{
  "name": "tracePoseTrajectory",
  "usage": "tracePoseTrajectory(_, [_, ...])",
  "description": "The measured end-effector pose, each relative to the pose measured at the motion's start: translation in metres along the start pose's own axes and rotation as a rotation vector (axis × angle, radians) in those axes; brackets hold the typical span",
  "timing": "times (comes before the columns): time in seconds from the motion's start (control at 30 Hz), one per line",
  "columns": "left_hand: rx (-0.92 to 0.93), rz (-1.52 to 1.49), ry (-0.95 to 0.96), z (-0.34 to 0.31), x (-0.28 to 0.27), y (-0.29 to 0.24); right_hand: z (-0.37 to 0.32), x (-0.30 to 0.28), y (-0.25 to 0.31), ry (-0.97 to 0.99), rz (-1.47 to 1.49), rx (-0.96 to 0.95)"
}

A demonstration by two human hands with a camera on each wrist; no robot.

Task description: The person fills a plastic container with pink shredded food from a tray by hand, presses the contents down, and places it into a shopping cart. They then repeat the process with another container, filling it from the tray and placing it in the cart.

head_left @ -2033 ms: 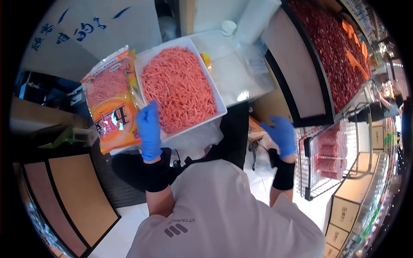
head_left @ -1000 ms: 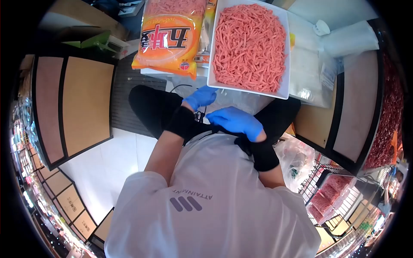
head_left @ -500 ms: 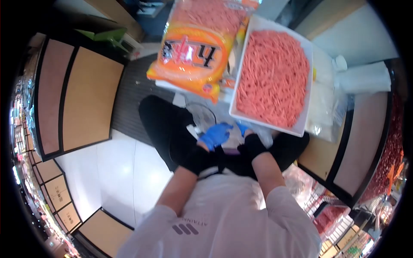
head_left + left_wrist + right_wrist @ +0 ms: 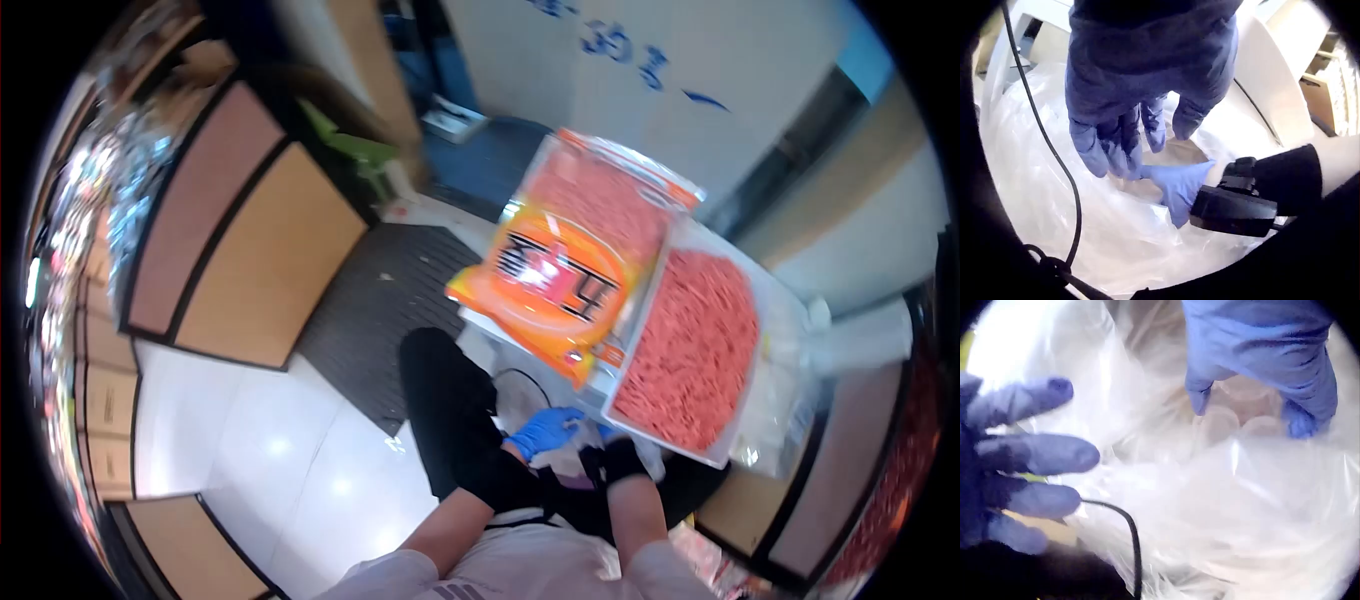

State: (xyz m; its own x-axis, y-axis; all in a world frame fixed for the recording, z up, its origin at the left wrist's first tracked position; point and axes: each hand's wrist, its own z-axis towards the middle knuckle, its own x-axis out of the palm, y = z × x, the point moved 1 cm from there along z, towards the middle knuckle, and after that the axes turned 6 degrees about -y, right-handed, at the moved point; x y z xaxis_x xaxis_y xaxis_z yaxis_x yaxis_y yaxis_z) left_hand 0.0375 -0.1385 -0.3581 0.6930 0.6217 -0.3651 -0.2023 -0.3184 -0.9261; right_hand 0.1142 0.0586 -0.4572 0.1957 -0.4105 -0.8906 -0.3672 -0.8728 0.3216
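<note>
Both hands wear blue gloves and are low over the lap, below the white tray (image 4: 668, 446) of minced meat (image 4: 690, 350). My left hand (image 4: 1147, 75) hangs over a clear plastic bag (image 4: 1054, 206), fingers extended and spread. Reaching into the bag, my right hand (image 4: 1260, 350) has its thumb and fingers around clear plastic containers with rounded edges (image 4: 1217, 422). The bag's folds partly cover these containers. In the head view the right hand (image 4: 610, 433) is mostly hidden by its black wrist band.
An orange packet of minced meat (image 4: 560, 285) lies left of the tray. Clear plastic bags (image 4: 775, 420) and a white roll (image 4: 860, 335) are to its right. A black cable (image 4: 1054, 144) loops across the bag. Wood panels (image 4: 270, 255) stand at the left.
The hands have come from beside the tray down to the lap, and the right hand has entered the bag. The head view has swung, shifting the tray and packet rightward and down.
</note>
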Motion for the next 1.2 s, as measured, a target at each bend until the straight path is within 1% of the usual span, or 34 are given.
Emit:
tracePoseTrajectory(0.1, [0.056, 0.022, -0.172, 0.008, -0.007, 0.0, -0.003, -0.008, -0.005, -0.065, 0.046, -0.104])
tracePoseTrajectory(0.17, [-0.112, 0.053, -0.146, 0.01, -0.018, -0.017, -0.014, -0.018, -0.007, -0.095, 0.099, -0.182])
tracePoseTrajectory(0.2, [-0.099, 0.07, -0.183, 0.009, -0.029, -0.03, -0.02, -0.023, -0.006, -0.098, 0.119, -0.224])
tracePoseTrajectory(0.23, [-0.231, 0.052, -0.094, 0.006, -0.034, -0.044, -0.034, -0.053, 0.019, -0.08, 0.118, -0.252])
tracePoseTrajectory(0.27, [-0.361, 0.029, 0.0, 0.004, -0.039, -0.056, -0.053, -0.081, 0.042, 0.094, 0.007, -0.216])
tracePoseTrajectory(0.3, [-0.345, 0.029, -0.019, 0.003, -0.046, -0.067, -0.08, -0.139, 0.094, 0.271, -0.11, -0.197])
tracePoseTrajectory(0.37, [-0.397, -0.231, 0.118, -0.008, -0.057, -0.082, -0.079, -0.141, 0.109, 0.334, -0.179, -0.14])
tracePoseTrajectory(0.4, [-0.451, -0.011, 0.108, -0.014, -0.066, -0.1, -0.081, -0.142, 0.111, 0.287, -0.057, -0.131])
tracePoseTrajectory(0.43, [-0.451, -0.004, 0.099, -0.021, -0.08, -0.119, -0.083, -0.145, 0.115, 0.239, 0.128, -0.12])
tracePoseTrajectory(0.47, [-0.533, -0.075, 0.146, -0.029, -0.093, -0.135, -0.085, -0.145, 0.12, 0.211, 0.368, -0.092])
tracePoseTrajectory(0.5, [-0.614, -0.147, 0.194, -0.035, -0.1, -0.142, -0.085, -0.144, 0.125, 0.228, 0.689, -0.03])
tracePoseTrajectory(0.53, [-0.618, -0.144, 0.189, -0.04, -0.099, -0.136, -0.085, -0.142, 0.132, 0.287, 1.041, 0.06])
tracePoseTrajectory(0.57, [-0.582, -0.2, 0.075, -0.043, -0.097, -0.125, -0.088, -0.141, 0.138, 0.37, 1.362, 0.162])
tracePoseTrajectory(0.6, [-0.545, -0.254, -0.039, -0.047, -0.097, -0.119, -0.091, -0.14, 0.141, 0.465, 1.591, 0.246])
tracePoseTrajectory(0.63, [-0.548, -0.252, -0.044, -0.055, -0.107, -0.126, -0.095, -0.138, 0.141, 0.544, 1.747, 0.313])
tracePoseTrajectory(0.67, [-0.469, -0.267, -0.045, -0.063, -0.122, -0.133, -0.098, -0.138, 0.14, 0.619, 1.832, 0.358])
tracePoseTrajectory(0.7, [-0.388, -0.278, -0.047, -0.073, -0.135, -0.139, -0.101, -0.142, 0.136, 0.625, 1.831, 0.349])
tracePoseTrajectory(0.73, [-0.13, -0.255, -0.168, -0.086, -0.138, -0.12, -0.11, -0.15, 0.13, 0.87, 1.754, 0.251])
tracePoseTrajectory(0.77, [-0.316, 0.003, -0.028, -0.098, -0.177, -0.19, -0.122, -0.159, 0.124, 1.1, 1.659, 0.153])
tracePoseTrajectory(0.8, [-0.374, 0.082, -0.03, -0.11, -0.188, -0.186, -0.135, -0.185, 0.132, 1.007, 1.596, 0.112])
tracePoseTrajectory(0.83, [-0.369, -0.211, -0.009, -0.126, -0.202, -0.206, -0.138, -0.203, 0.148, 0.874, 1.479, 0.095])
tracePoseTrajectory(0.87, [-0.347, -0.304, -0.033, -0.139, -0.208, -0.21, -0.146, -0.221, 0.159, 0.738, 1.362, 0.119])
tracePoseTrajectory(0.9, [-0.272, -0.205, 0.001, -0.142, -0.218, -0.227, -0.155, -0.236, 0.163, 0.702, 1.486, 0.116])
tracePoseTrajectory(0.93, [-0.087, -0.18, -0.007, -0.144, -0.22, -0.236, -0.158, -0.252, 0.169, 0.641, 1.364, 0.094])
tracePoseTrajectory(0.97, [-0.1, -0.198, 0.049, -0.142, -0.222, -0.251, -0.156, -0.265, 0.176, 0.586, 1.239, 0.077])
tracePoseTrajectory(1.0, [-0.19, -0.286, 0.091, -0.138, -0.22, -0.262, -0.164, -0.28, 0.183, 0.562, 1.441, -0.011])
tracePoseTrajectory(1.03, [-0.167, -0.305, 0.046, -0.136, -0.216, -0.253, -0.161, -0.284, 0.181, 0.453, 1.447, 0.007])
tracePoseTrajectory(1.07, [-0.139, -0.267, 0.056, -0.13, -0.213, -0.266, -0.157, -0.287, 0.177, 0.347, 1.445, 0.003])
tracePoseTrajectory(1.1, [-0.129, -0.196, 0.117, -0.127, -0.214, -0.264, -0.159, -0.291, 0.174, 0.294, 1.467, 0.058])
tracePoseTrajectory(1.17, [-0.079, -0.2, 0.192, -0.12, -0.201, -0.258, -0.161, -0.301, 0.167, -0.028, 1.44, -0.058])
tracePoseTrajectory(1.2, [-0.076, -0.195, 0.227, -0.114, -0.196, -0.263, -0.164, -0.321, 0.161, -0.057, 1.453, -0.036])
